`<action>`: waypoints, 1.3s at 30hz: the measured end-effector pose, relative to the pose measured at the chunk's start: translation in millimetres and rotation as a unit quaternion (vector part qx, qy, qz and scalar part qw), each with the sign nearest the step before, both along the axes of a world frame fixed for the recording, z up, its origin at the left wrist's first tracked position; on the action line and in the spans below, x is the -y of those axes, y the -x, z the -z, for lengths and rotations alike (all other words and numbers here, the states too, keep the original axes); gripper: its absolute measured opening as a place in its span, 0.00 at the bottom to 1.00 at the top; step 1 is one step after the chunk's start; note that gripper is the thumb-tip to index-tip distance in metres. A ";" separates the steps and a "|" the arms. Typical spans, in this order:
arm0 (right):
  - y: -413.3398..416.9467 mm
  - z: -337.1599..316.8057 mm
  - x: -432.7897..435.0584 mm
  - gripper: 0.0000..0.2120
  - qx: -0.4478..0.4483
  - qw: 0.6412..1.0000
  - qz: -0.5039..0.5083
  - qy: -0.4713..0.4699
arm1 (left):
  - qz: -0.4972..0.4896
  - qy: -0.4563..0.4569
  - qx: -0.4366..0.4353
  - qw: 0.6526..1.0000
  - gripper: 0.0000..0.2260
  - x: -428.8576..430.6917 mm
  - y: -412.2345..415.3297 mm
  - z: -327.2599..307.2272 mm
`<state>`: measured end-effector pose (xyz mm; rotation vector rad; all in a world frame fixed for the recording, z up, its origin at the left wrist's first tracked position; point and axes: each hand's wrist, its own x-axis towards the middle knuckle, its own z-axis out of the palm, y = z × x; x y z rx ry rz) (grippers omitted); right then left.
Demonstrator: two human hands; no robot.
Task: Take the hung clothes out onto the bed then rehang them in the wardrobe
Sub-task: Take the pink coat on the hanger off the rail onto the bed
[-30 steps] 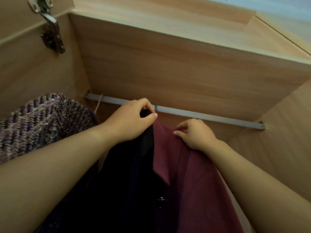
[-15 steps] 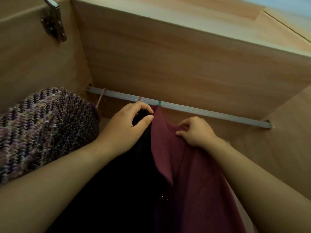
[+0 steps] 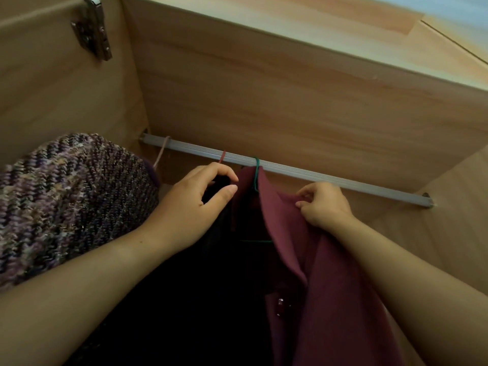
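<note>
Beneath the middle of the grey metal wardrobe rail [image 3: 369,190], a soft black garment [image 3: 206,286] is pinched by the fingers [image 3: 224,171] of the left hand [image 3: 190,207]. The collar of the limp maroon woollen coat [image 3: 338,299] is gripped by the right hand [image 3: 324,204]. Its green wire hanger [image 3: 256,178] is judged the firmer hold.

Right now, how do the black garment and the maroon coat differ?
The black garment is gripped by the left hand, the maroon coat pinched by the right hand. The black garment seems to hang from a red hook, the maroon coat from a green hook. Both share the rail.

ribbed metal rail [image 3: 303,173], matt wood wardrobe [image 3: 290,88]
</note>
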<state>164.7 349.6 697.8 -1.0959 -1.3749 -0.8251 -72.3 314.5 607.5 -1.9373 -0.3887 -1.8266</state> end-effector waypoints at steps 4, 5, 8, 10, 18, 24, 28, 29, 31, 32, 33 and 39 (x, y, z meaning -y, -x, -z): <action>-4.8 -9.0 5.2 0.12 -0.006 1.000 0.021 -0.010 | 0.002 -0.001 0.007 1.000 0.04 -2.0 4.0 0.5; -6.6 -10.7 8.0 0.12 -0.010 0.999 0.027 -0.017 | 0.001 -0.003 0.010 1.000 0.05 -3.0 4.4 0.5; -11.8 -15.5 17.7 0.13 -0.023 0.998 0.048 -0.041 | 0.005 -0.002 0.012 1.000 0.05 -4.7 6.4 1.5; -18.4 -19.1 22.8 0.14 -0.032 0.996 0.058 -0.052 | 0.007 -0.004 0.012 1.000 0.05 -5.6 4.7 1.0; -42.6 -13.3 37.7 0.11 -0.015 0.994 0.082 -0.071 | 0.012 -0.001 0.019 1.000 0.05 -8.2 0.7 1.4; -79.4 22.7 69.3 0.11 -0.004 0.992 0.084 -0.089 | 0.018 0.018 0.038 0.999 0.08 1.3 -1.5 8.0; -105.2 50.0 89.9 0.11 -0.013 0.992 0.096 -0.079 | 0.007 0.049 0.041 0.998 0.16 12.1 -11.5 24.2; -110.9 57.1 95.7 0.11 -0.012 0.992 0.099 -0.076 | -0.005 0.051 0.041 0.998 0.18 14.9 -15.9 30.0; -121.0 72.2 108.7 0.10 -0.006 0.992 0.108 -0.069 | -0.021 0.050 0.036 0.998 0.19 20.6 -26.9 43.0; -125.8 79.7 114.9 0.10 -0.001 0.991 0.112 -0.067 | -0.028 0.049 0.030 0.998 0.20 23.1 -33.1 50.1; -130.8 87.6 121.2 0.10 0.004 0.991 0.115 -0.063 | -0.033 0.047 0.023 0.998 0.20 25.8 -39.9 58.0; -158.9 149.9 173.8 0.10 0.048 0.988 0.143 -0.019 | -0.074 0.057 0.012 0.996 0.25 40.3 -82.8 101.4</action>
